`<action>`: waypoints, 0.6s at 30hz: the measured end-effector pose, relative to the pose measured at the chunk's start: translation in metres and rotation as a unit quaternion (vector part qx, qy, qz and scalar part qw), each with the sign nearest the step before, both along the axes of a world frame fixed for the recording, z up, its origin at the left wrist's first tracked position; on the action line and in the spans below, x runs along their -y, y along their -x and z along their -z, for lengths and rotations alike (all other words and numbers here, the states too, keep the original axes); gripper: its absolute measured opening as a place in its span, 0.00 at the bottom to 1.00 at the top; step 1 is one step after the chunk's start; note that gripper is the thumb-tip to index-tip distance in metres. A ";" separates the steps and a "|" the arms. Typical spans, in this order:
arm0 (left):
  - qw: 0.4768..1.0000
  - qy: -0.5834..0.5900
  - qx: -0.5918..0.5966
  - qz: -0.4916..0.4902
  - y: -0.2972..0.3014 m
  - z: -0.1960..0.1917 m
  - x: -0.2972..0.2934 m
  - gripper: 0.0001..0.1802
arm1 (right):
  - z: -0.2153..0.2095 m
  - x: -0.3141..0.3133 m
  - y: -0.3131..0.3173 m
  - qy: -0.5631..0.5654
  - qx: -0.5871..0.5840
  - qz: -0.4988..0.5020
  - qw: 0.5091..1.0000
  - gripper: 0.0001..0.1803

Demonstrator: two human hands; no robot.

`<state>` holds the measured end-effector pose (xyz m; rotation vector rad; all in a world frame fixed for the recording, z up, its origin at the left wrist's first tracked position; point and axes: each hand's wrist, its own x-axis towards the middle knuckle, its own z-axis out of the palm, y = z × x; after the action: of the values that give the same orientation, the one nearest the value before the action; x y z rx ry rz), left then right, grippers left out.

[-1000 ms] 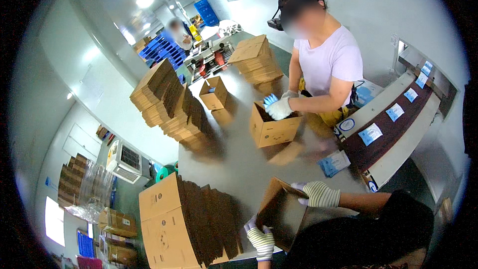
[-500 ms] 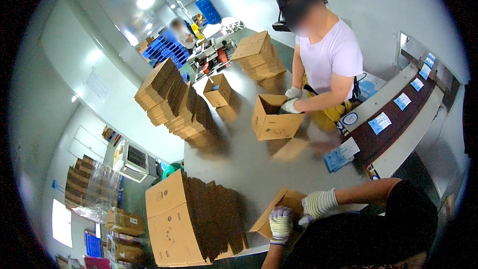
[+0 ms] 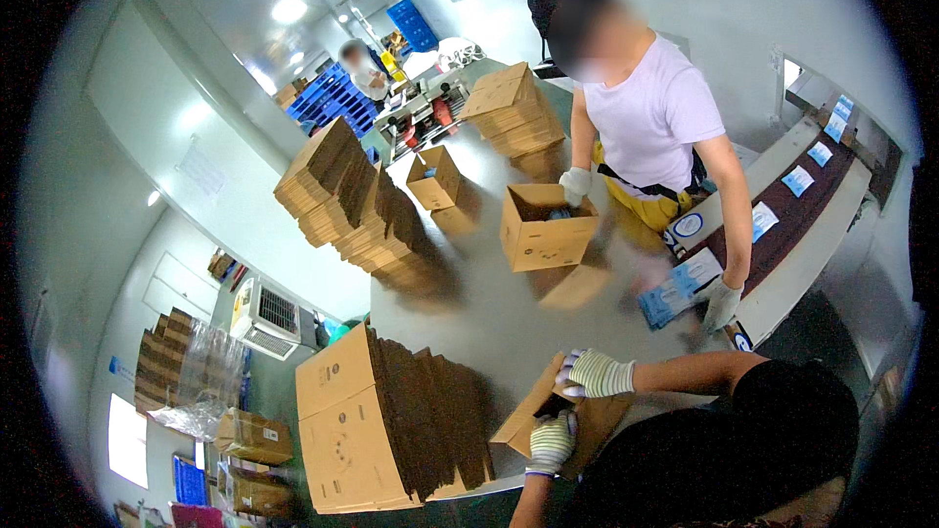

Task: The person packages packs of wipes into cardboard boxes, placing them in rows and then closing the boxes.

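Both gloved hands are on the small carton (image 3: 572, 416), left hand (image 3: 551, 440) gripping its lower flap, right hand (image 3: 597, 374) clamping the top edge — best keep it braced square against the counter (image 3: 509, 323).

A brown cardboard box (image 3: 577, 411) is sitting tilted at the near edge of the grey table, its flaps standing partly open, just right of a stack of flattened cartons.
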<state>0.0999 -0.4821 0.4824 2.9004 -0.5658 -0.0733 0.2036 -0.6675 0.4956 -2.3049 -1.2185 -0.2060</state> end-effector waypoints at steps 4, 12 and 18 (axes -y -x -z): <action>0.983 0.069 0.126 -0.111 0.003 -0.004 -0.024 0.14 | -0.054 0.028 0.009 -0.112 -0.149 0.111 0.976 0.26; 0.707 0.601 0.212 -0.307 -0.011 0.015 -0.011 0.22 | -0.126 0.054 0.022 -0.197 -0.213 0.190 0.938 0.38; 0.424 0.874 -0.124 -0.204 0.052 0.224 -0.052 0.24 | -0.118 -0.011 0.054 -0.027 -0.117 0.059 0.991 0.31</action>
<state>0.0478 -0.4298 0.2585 0.7576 0.2228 0.1103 0.1492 -0.6564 0.6135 -2.2820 -0.9513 -0.0085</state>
